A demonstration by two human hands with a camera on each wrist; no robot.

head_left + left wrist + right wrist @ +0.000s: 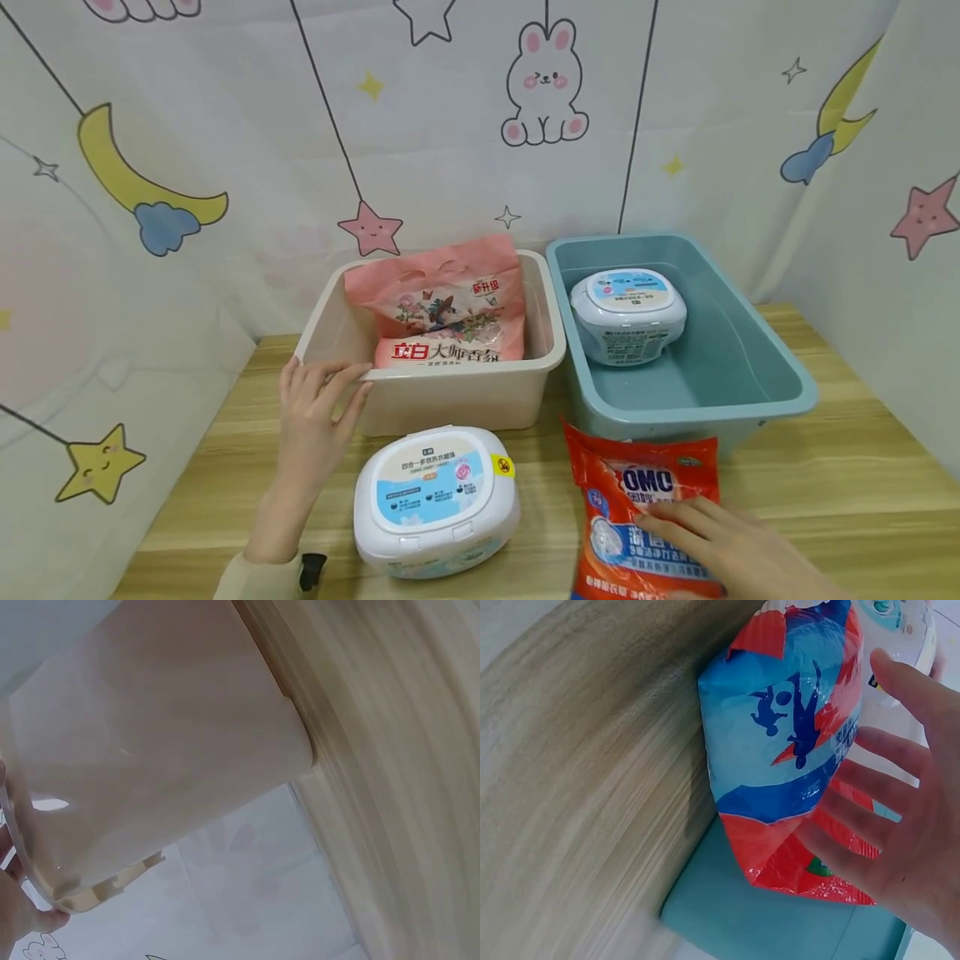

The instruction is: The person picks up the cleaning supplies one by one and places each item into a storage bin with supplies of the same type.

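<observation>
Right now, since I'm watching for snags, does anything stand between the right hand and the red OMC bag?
Nothing visible does: the right hand is over the printed front of the red OMC bag. The white tub on the table stands clear, to the bag's left.

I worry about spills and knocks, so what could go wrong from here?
The right hand is at the red bag with fingers extended, not curled round it, so a lift like this might slip. The left hand holds the cream basin by its rim; a hard pull could tip it, with the pink bag inside.
</observation>
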